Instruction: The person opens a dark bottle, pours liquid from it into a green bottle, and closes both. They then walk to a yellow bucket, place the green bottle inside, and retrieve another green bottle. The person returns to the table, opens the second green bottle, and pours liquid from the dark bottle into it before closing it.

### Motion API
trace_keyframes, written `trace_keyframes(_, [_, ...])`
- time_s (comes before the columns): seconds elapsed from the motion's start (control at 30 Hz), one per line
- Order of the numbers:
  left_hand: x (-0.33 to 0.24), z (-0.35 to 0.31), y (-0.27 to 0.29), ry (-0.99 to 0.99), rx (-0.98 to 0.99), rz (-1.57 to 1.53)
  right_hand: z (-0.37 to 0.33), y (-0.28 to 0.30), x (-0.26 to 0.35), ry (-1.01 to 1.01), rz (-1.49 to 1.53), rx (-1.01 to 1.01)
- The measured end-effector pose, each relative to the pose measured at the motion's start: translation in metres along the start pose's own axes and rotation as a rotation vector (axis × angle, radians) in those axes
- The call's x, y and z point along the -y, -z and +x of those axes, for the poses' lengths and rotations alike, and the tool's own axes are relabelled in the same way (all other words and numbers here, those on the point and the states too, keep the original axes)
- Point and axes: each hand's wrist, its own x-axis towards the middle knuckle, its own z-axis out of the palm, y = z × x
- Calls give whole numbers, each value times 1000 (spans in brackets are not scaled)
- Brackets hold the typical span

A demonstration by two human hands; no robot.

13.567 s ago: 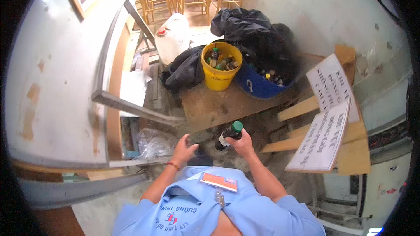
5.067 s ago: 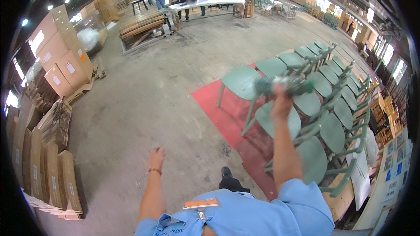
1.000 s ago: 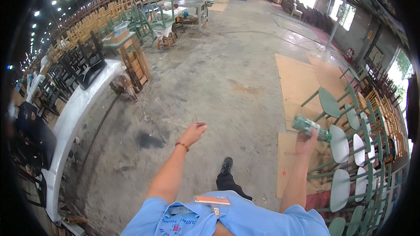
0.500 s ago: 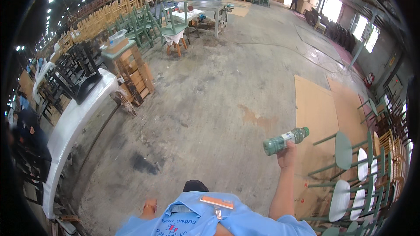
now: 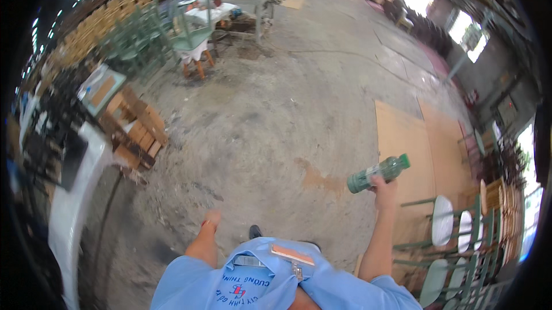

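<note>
In my right hand (image 5: 384, 188) is a green-tinted plastic bottle (image 5: 363, 180) with a green cap and a pale label. The fingers wrap round its middle, and it lies tilted, its cap end to the right. My left hand (image 5: 212, 218) hangs over the concrete floor (image 5: 259, 131), touching nothing that I can see. Its fingers are small and blurred. Below, between my arms, are my blue shirt (image 5: 247, 278) and the tip of a dark shoe (image 5: 255, 232).
Flat cardboard sheets (image 5: 402, 131) lie on the floor to the right, beside green chairs with pale seats (image 5: 441, 221). At left stand a wooden stand (image 5: 135, 126) and a long surface wrapped in whitish plastic (image 5: 77, 195). Farther off are an upturned green chair (image 5: 192, 37) and stacked wooden chairs (image 5: 103, 19).
The view has moved forward and turned, so the wooden stand and chairs shift left and nearer. My left arm has swung forward. The bottle stays in my right hand, slightly more tilted.
</note>
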Motion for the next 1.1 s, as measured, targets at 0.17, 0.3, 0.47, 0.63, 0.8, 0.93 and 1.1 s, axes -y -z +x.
trace_keyframes(0.17, [-281,118,19,-495,163,-252,101,-5,0,89,-237,-165])
trace_keyframes(0.3, [-403,178,3,-588,144,-308,198,-6,-22,-29,551,-129])
trace_keyframes(0.47, [-432,224,-15,-411,69,129,356,-15,-37,47,694,-116])
trace_keyframes(0.63, [-395,222,-2,-611,339,976,520,-44,-15,-31,257,-38])
trace_keyframes(0.8, [-416,274,-37,206,402,426,673,-103,0,96,-238,148])
trace_keyframes(0.93, [-482,361,-59,249,447,463,776,-154,-33,-59,464,-9])
trace_keyframes(1.1, [-656,520,-71,48,506,660,907,-165,-34,-202,244,-28])
